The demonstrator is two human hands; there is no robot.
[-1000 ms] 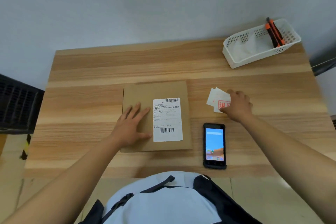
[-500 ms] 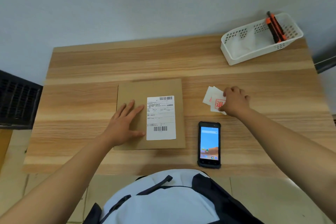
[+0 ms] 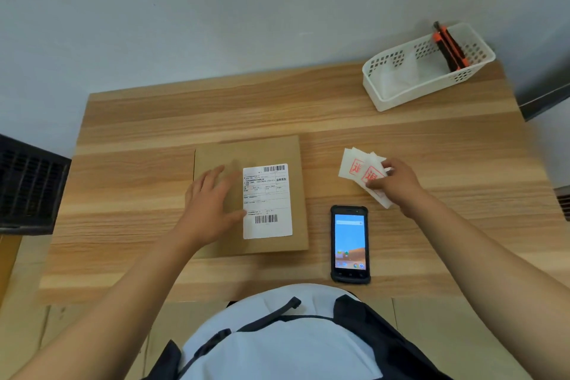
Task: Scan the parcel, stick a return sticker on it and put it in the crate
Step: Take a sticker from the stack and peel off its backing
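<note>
A flat brown cardboard parcel point(image 3: 271, 149) lies in the middle of the wooden table, with a white shipping label point(image 3: 267, 200) and two barcodes on its right half. My left hand point(image 3: 209, 203) rests flat on the parcel's left half, fingers spread. To the right, a small pile of white return stickers point(image 3: 357, 167) with red stamps lies on the table. My right hand point(image 3: 398, 183) pinches the stickers at their right edge. A black handheld scanner point(image 3: 350, 244) with a lit screen lies face up between the parcel and my right arm.
A white perforated plastic basket point(image 3: 385, 99) stands at the table's far right corner, holding an orange-and-black utility knife point(image 3: 448, 46). A dark slatted crate point(image 3: 30, 185) sits left of the table, below its level. A grey wall runs behind the table.
My right hand has drawn back off the stickers to their right edge and gripped them, so two red stamps now show. My left hand has stayed on the parcel.
</note>
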